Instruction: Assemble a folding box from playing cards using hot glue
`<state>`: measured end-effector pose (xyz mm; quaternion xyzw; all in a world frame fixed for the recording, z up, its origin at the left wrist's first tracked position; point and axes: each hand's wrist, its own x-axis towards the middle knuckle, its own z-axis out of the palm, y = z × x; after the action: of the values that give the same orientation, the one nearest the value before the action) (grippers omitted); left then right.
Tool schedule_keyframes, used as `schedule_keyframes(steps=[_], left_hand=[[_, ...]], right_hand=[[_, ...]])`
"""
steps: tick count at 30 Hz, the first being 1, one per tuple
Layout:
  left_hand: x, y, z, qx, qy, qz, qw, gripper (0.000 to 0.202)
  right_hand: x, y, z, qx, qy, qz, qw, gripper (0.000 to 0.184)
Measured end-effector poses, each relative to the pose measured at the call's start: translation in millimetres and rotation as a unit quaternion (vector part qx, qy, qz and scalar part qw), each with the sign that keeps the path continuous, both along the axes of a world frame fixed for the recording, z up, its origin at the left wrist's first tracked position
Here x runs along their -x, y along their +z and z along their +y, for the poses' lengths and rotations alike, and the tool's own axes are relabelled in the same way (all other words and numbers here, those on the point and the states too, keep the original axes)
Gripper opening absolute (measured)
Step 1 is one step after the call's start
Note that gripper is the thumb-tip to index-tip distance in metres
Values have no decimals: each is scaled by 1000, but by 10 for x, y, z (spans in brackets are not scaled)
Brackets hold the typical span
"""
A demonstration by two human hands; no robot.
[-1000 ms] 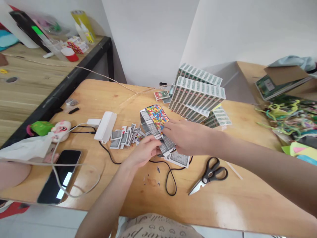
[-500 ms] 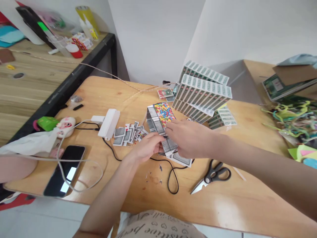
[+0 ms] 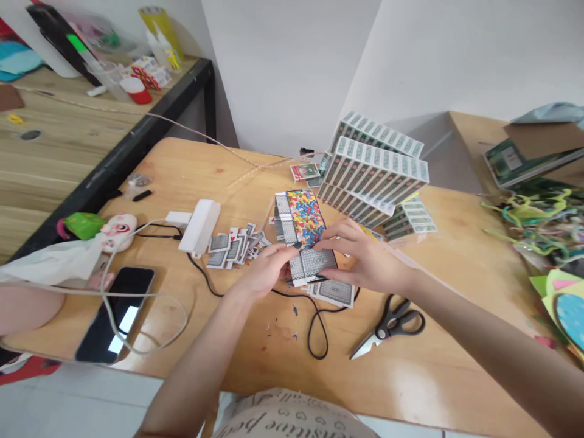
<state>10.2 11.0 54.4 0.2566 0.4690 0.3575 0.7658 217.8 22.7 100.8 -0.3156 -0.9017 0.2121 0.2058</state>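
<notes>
Phone (image 3: 114, 313): lies flat, screen up, by the near left corner of the table (image 3: 191, 170), with a white lead looped over it.
White block (image 3: 198, 226): left of the table's middle, long side running toward the far edge.
Cut card bits (image 3: 232, 246): a small heap just right of the white block, just left of the left hand.
Left hand (image 3: 264, 274): fingertips pinch the near left edge of the card strip; grasping, not released.
Card strip (image 3: 302, 234): at the table's middle, a long band of patterned card backs with a bright many-coloured panel on its far half. Its long axis runs from the hands toward the far edge, leaning slightly left. The near end sits between the two hands and the far end points away from the person.
Right hand (image 3: 365, 258): thumb and fingers grip the near right side of the card strip.
Loose card (image 3: 335, 292): flat on the table just below the right hand, over a black cable (image 3: 314, 331).
Scissors (image 3: 392, 325): toward the near edge, right of the hands, blades pointing left.
Card packs (image 3: 374, 176): stacked in tilted rows near the far edge, beyond the right hand.
</notes>
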Motion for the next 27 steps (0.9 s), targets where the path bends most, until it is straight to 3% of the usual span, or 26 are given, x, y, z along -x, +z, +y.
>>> schedule_keyframes(steps=[7,17,27], left_hand=[[-20,-67,-5,-7,24,30,999,24],[-35,-36,6,-12,26,35,999,23],[-29,-34,9,-33,19,34,999,25]], right_hand=[[56,-267,-140,-72,-49,37,995,36],[70,-211,-140,-83,-29,-23,996,36],[79,-208,-183,-107,-30,-14,994,32]])
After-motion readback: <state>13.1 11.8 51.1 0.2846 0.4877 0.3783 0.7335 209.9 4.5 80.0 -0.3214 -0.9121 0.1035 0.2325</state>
